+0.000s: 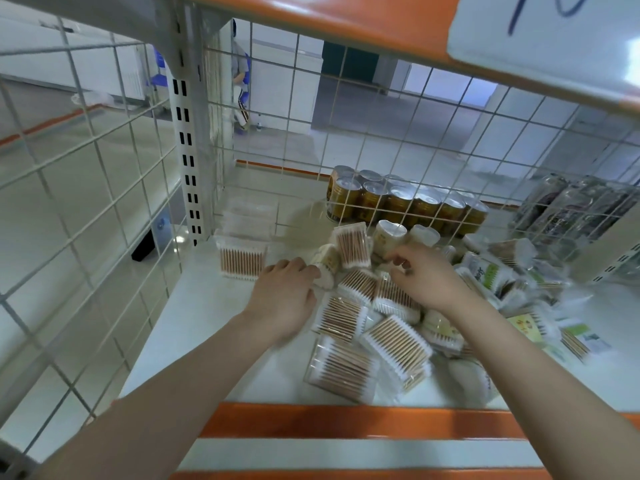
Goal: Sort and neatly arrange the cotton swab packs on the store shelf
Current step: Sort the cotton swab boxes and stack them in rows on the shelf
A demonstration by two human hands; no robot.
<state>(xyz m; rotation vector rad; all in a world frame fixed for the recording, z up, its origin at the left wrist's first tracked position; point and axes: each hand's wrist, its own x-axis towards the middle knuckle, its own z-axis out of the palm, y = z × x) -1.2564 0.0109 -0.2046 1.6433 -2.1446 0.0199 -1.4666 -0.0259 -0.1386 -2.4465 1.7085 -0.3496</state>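
Left hand: the left hand (282,299) reaches over the white shelf (207,323), back of the hand up, fingers curled round a small cylindrical swab tub (325,268) lying on its side at the fingertips.
Right hand: the right hand (427,278) is over the middle of the heap, fingers bent down into it; whether it pinches a pack cannot be told, as the fingertips are hidden among the packs.
Swab heap: the loose cotton swab packs (367,327) lie jumbled under and between both hands, spreading from just right of the left hand to well past the right wrist; flat clear packs of wooden-stick swabs lie tilted on one another.
Upright tubs: just beyond the right hand's fingers stand round tubs (389,235) with clear lids, touching the heap.
Set-apart pack: one flat pack (242,261) stands alone left of the left hand's fingers, against the wire-grid corner, apart from the heap.
Labelled packs: to the right of the right forearm, packs with green and yellow labels (523,327) lie blurred.
Cans: beyond both hands, behind the wire grid (346,133), a block of gold cans (405,202) stands in rows.
Shelf edge: an orange strip (363,420) runs beneath both forearms.
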